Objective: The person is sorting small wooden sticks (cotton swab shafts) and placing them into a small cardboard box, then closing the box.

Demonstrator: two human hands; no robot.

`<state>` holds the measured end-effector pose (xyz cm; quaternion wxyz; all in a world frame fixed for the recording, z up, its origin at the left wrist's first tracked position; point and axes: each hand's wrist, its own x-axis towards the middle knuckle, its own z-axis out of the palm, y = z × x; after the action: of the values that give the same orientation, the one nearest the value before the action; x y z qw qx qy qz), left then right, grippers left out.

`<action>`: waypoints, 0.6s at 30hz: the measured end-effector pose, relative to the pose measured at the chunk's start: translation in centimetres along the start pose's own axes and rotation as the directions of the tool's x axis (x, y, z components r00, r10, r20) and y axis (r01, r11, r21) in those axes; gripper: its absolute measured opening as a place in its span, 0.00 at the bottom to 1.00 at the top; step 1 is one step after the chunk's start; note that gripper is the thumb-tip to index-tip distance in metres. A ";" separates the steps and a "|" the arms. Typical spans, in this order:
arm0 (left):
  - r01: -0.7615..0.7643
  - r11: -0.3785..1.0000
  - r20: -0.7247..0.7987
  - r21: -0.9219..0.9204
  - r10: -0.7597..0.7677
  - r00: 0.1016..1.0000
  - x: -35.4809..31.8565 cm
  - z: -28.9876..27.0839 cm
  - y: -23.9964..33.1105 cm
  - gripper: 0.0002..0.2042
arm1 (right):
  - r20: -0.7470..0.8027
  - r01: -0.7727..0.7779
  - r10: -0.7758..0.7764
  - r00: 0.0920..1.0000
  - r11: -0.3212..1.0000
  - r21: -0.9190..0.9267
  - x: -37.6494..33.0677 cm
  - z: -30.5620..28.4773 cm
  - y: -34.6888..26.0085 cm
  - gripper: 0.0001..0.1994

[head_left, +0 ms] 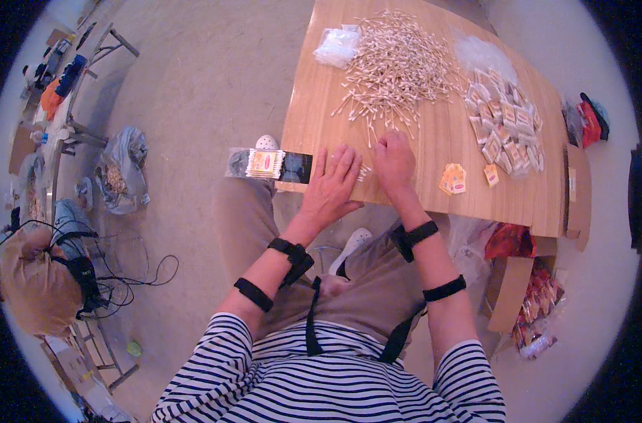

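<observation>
My left hand (329, 182) lies flat near the table's front left edge, its fingers stretched out. My right hand (393, 163) is closed just to the right of it, fingers curled in; what it holds, if anything, is hidden. Between the two hands a few loose cotton swabs (364, 172) show on the wood. A large heap of cotton swabs (402, 67) spreads beyond my hands, with some stray ones reaching down to my right fingertips. Left of my left hand, a row of cotton swabs with an orange and white card (264, 163) rests on a dark, glossy strip jutting past the table edge.
Small orange and white cards (453, 179) lie right of my right hand. Farther right is a pile of filled swab packets (505, 123). Clear plastic bags (337, 46) sit beside the heap. A cardboard box (505, 292) stands below the table, and a bag (122, 173) on the left floor.
</observation>
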<state>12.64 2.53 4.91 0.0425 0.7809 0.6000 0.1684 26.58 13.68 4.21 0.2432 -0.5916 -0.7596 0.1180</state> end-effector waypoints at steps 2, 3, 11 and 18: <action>0.004 1.000 0.002 0.000 -0.004 1.000 -0.1 0.0 -0.1 0.49 | 0.028 -0.024 0.023 0.999 1.000 0.013 0.0 -0.4 -0.4 0.11; 0.008 1.000 0.004 0.001 -0.008 1.000 -0.1 0.0 -0.1 0.49 | 0.044 -0.048 0.049 0.998 0.999 -0.025 0.1 -0.3 -0.8 0.11; -0.004 1.000 -0.002 -0.005 0.004 1.000 0.0 0.2 0.0 0.49 | 0.025 -0.094 0.095 0.995 0.995 -0.027 0.1 -0.4 -1.4 0.09; 0.016 0.999 -0.002 -0.028 -0.016 1.000 -0.7 -0.1 0.4 0.49 | 0.084 -0.049 0.046 0.995 0.998 0.044 -1.7 -2.1 -0.1 0.06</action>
<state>12.78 1.74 4.95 0.0541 0.7753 0.6038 0.1773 27.90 11.75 5.67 0.2221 -0.5984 -0.7518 0.1653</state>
